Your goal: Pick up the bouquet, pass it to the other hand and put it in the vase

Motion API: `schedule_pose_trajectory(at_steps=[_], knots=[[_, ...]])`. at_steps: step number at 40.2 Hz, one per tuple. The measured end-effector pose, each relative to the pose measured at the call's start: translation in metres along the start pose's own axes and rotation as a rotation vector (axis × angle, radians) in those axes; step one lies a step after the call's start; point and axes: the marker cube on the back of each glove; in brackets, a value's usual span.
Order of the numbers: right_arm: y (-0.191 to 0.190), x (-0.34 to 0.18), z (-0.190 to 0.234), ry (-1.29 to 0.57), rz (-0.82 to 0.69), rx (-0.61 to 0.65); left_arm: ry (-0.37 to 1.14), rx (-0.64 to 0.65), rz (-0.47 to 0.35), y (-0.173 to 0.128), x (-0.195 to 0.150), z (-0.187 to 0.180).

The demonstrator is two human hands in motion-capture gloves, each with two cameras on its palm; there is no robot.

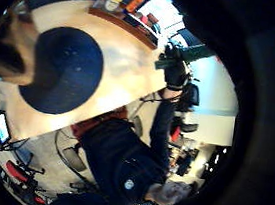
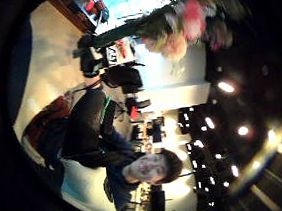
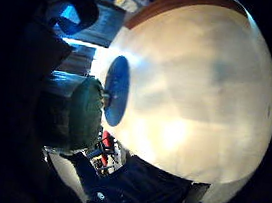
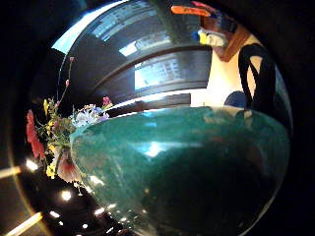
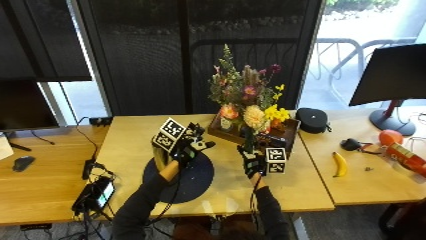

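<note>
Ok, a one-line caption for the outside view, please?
Right hand holds a mixed-flower bouquet upright above the wooden table; left hand raised over a round dark-blue mat.

Light wooden tables [image 5: 306,185] stand before dark mesh-screened windows [image 5: 200,50], daylight entering at the right.

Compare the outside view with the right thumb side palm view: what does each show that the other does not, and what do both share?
Only the outside view shows the right hand gripping the bouquet upright above the table, the left hand over the round dark mat, and a banana. Only the right thumb side palm view shows the bouquet's green wrap close up, filling the picture. Both show the flowers and the wooden tray behind.
</note>
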Motion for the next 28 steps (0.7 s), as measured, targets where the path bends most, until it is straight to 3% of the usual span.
schedule_pose_trajectory(at_steps=[5,17,22,28], knots=[[0.015,-0.029,0.028,-0.056,-0.05,-0.099,0.173,-0.054,-0.025,-0.025,0.026,0.007],[0.045,-0.055,0.088,-0.058,-0.068,-0.266,0.304,-0.142,0.022,-0.053,0.051,0.039],[0.052,-0.057,0.112,-0.049,-0.078,-0.316,0.354,-0.076,0.045,-0.056,0.059,0.048],[0.062,-0.065,0.129,-0.043,-0.08,-0.333,0.42,0.076,0.01,-0.059,0.059,0.043]])
